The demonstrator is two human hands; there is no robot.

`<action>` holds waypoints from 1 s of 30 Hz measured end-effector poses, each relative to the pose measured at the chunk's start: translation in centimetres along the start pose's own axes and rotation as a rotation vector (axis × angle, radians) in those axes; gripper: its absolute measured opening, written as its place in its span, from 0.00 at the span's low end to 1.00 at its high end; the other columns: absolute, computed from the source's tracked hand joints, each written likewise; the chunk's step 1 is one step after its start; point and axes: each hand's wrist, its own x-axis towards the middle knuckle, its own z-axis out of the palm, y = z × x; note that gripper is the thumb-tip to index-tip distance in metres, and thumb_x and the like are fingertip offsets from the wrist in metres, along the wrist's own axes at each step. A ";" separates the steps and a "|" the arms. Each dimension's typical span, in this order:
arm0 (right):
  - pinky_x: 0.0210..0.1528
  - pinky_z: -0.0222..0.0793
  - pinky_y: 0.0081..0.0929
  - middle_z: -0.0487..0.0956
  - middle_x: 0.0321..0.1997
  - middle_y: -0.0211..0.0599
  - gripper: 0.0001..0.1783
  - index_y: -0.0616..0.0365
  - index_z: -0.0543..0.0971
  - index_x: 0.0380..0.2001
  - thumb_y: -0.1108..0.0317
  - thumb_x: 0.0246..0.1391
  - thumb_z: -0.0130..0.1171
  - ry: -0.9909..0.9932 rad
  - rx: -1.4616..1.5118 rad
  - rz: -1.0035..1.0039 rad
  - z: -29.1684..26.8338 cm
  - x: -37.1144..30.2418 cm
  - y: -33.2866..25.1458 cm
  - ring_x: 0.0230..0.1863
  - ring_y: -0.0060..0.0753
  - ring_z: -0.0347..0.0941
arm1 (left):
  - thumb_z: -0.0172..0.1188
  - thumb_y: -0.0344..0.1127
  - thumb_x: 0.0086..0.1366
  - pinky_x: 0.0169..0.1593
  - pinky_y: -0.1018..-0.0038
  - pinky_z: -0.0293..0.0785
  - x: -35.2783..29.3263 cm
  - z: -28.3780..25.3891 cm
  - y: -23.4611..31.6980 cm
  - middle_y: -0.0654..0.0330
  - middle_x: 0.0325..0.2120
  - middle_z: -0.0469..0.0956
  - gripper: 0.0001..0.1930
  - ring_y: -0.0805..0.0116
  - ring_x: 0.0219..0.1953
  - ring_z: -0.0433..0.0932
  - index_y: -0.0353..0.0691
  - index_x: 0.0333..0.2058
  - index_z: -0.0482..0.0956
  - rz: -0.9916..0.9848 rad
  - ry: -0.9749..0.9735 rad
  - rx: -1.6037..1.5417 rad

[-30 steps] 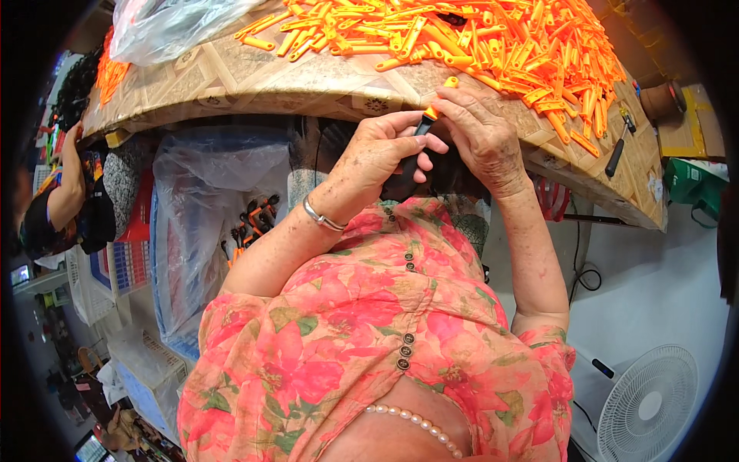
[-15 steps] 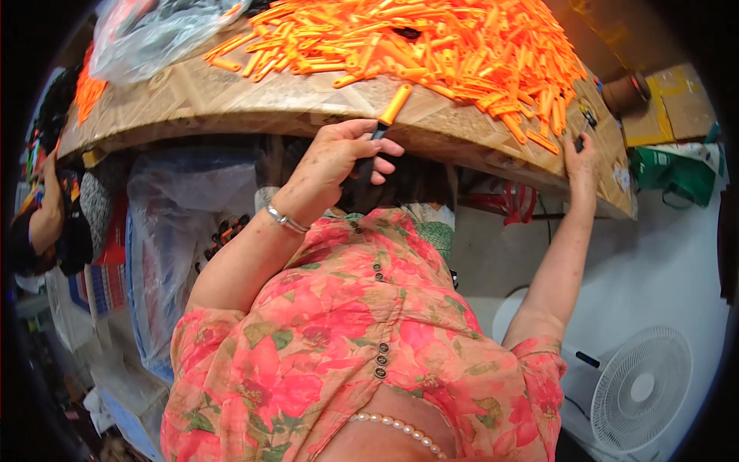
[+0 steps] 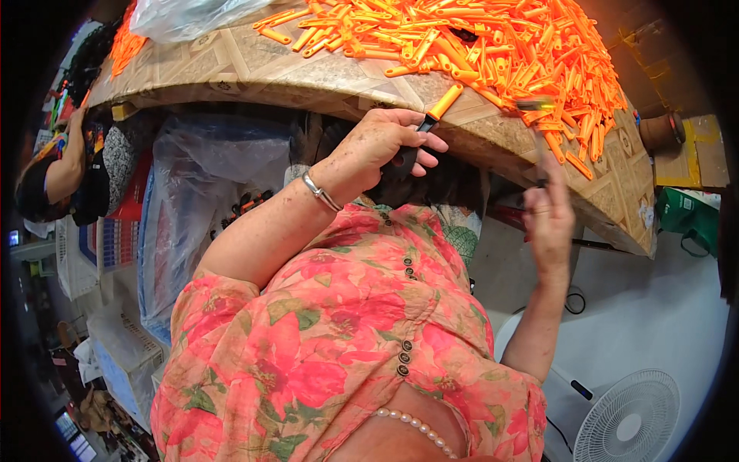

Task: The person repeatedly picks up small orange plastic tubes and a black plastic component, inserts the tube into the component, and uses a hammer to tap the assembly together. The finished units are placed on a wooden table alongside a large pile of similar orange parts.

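My left hand (image 3: 385,146) is closed around the black handle of a tool with an orange plastic piece (image 3: 446,101) on its end. The orange end points up and to the right, resting at or just above the table's front edge; I cannot tell which. Part of the black handle (image 3: 400,162) shows under my palm. My right hand (image 3: 550,223) is raised at the right, closed on the handle of what looks like a small hammer (image 3: 535,103). Its head is smeared by motion in front of the pile of orange plastic pieces (image 3: 493,46).
The wood-patterned table (image 3: 231,61) curves across the top, with a clear plastic bag (image 3: 185,15) at its left. A white fan (image 3: 630,423) stands lower right, below a green bag (image 3: 685,219). A plastic-lined blue container (image 3: 208,177) is at left, near another person's arm (image 3: 71,165).
My right hand has picked the small hammer up from the table's right end and swung it left. The left hand keeps hold of the tool. The whole view has shifted.
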 end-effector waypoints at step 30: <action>0.54 0.71 0.38 0.76 0.57 0.54 0.30 0.55 0.64 0.67 0.79 0.62 0.49 -0.102 -0.247 -0.473 5.5 0.2 -2.0 0.55 0.52 0.76 | 0.51 0.28 0.68 0.38 0.74 0.84 0.9 -0.1 0.3 0.48 0.41 0.82 0.13 0.67 0.36 0.84 0.28 0.48 0.75 -0.012 0.028 -0.024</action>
